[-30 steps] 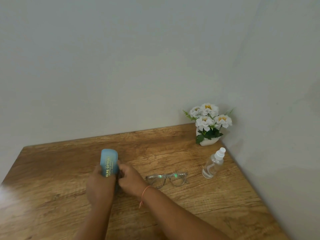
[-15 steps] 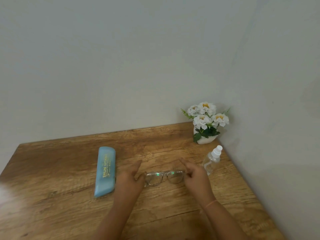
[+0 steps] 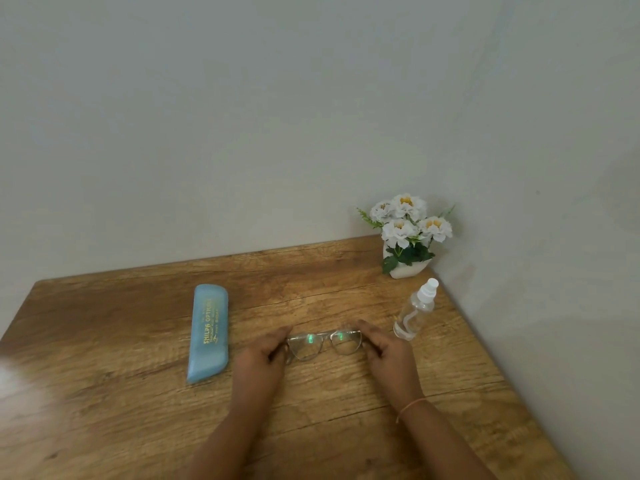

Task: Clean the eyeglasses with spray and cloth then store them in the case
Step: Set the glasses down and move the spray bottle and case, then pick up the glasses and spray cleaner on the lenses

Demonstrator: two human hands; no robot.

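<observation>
Clear-framed eyeglasses (image 3: 322,344) sit on the wooden table (image 3: 104,410), lenses toward me. My left hand (image 3: 265,358) grips the frame's left end and my right hand (image 3: 386,346) grips its right end, fingers curled round the corners. A light blue glasses case (image 3: 209,332) with gold lettering lies closed to the left of my left hand. A clear spray bottle (image 3: 415,310) with a white nozzle stands just right of my right hand. No cloth is in sight.
A small white pot of white flowers (image 3: 408,233) stands in the far right corner against the wall. The table's right edge runs along the wall close to the bottle.
A second ago both hands held the blue case upright; it now lies flat at the left. Both hands have moved right and closed on the ends of the eyeglasses.
</observation>
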